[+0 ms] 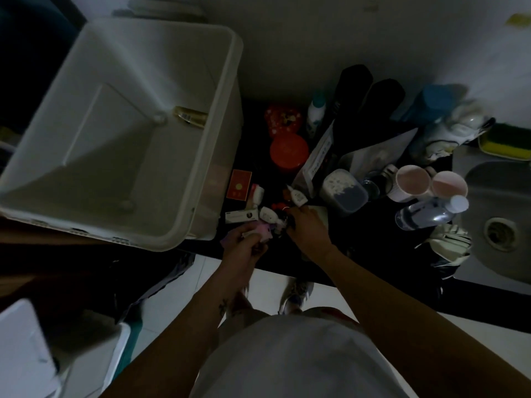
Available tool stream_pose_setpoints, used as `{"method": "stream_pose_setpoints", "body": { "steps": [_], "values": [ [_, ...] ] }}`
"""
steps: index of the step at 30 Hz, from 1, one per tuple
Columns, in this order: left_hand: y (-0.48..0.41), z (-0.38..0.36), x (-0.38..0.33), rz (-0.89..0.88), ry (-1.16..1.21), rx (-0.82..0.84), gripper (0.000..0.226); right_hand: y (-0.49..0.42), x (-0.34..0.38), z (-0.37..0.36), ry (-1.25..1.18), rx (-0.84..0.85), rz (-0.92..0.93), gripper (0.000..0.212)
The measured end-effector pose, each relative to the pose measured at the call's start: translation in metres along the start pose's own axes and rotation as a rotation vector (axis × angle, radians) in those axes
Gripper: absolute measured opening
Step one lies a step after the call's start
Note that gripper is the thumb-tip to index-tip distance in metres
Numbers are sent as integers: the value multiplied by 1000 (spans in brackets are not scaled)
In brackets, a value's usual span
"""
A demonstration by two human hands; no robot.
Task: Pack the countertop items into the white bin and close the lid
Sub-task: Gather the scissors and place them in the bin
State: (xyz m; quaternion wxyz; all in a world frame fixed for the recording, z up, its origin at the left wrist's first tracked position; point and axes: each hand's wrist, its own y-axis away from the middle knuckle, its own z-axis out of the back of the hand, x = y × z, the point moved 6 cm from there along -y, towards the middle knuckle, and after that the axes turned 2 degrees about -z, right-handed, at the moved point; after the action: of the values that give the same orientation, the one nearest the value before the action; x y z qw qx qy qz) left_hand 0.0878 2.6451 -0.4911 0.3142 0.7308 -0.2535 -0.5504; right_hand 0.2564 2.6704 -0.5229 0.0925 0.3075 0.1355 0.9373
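The big white bin (201,156) stands open at the left of the dark countertop (359,254), and a single amber bottle (191,116) lies inside it. Right of the bin's near corner is a cluster of small items: a red card box (239,184), a flat white box (240,216), a small white dropper bottle (297,196). My left hand (244,245) grips a small pink and white packet (265,232) at the counter's front edge. My right hand (307,225) reaches into the cluster, fingers curled on small dark items I cannot make out.
Two red round tins (288,150), a white spray bottle (316,113), dark bottles, a grey lidded tub (343,192), two mugs (411,182), a clear water bottle (431,212) and a blue container (431,103) crowd the counter. A steel sink (500,225) lies right. White lid-like shape (26,354) at bottom left.
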Motion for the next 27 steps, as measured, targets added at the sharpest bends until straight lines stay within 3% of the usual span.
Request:
{"method": "stream_pose_setpoints", "body": {
  "steps": [2,8,12,18,23,27],
  "values": [
    [-2,2,5,16,6,1,21,-3,2,1,-93,16,-5,19],
    [-5,-4,-3,33,7,41,18,11,-3,21,-449,-78,-111,18],
    [-6,-12,-12,27,-17,77,35,24,3,40,-682,-56,-166,17],
    [1,-32,-35,17,-49,84,16,33,13,64,-918,-66,-283,8],
    [7,-41,-49,3,40,90,20,35,22,87,-1058,-93,-302,20],
    [12,-53,-65,-68,40,130,24,31,36,99,-1483,-129,-452,28]
  ]
}}
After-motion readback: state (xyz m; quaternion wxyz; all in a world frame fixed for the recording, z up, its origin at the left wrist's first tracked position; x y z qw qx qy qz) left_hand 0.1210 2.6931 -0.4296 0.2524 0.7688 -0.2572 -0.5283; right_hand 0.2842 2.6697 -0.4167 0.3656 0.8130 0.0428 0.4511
